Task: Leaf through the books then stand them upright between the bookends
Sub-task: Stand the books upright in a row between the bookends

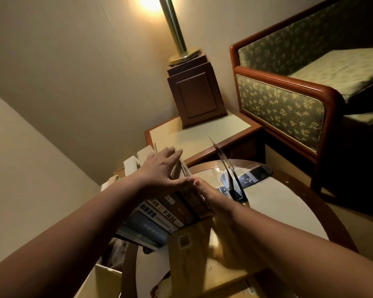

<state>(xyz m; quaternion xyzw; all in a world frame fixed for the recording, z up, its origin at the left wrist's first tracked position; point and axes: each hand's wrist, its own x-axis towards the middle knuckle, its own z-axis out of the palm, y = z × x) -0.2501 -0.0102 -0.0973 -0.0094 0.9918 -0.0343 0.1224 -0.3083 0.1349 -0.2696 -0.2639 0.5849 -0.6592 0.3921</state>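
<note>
A row of several books [159,214] stands upright, spines toward me, on the round glass-topped table [289,211]. My left hand [159,168] lies flat on top of the row, fingers spread over the top edges of the rightmost books. My right hand [211,194] presses against the right side of the outermost brown book [194,201], thumb touching the left hand's thumb. A thin metal bookend [226,168] stands upright to the right of the row, apart from it. A bookend at the left of the row cannot be made out.
A brown cardboard box [190,250] sits in front of the books near me. Behind the table stand a low side table [202,134], a wooden cabinet [196,93] with a brass lamp [174,29], and a green patterned armchair [289,100] at the right.
</note>
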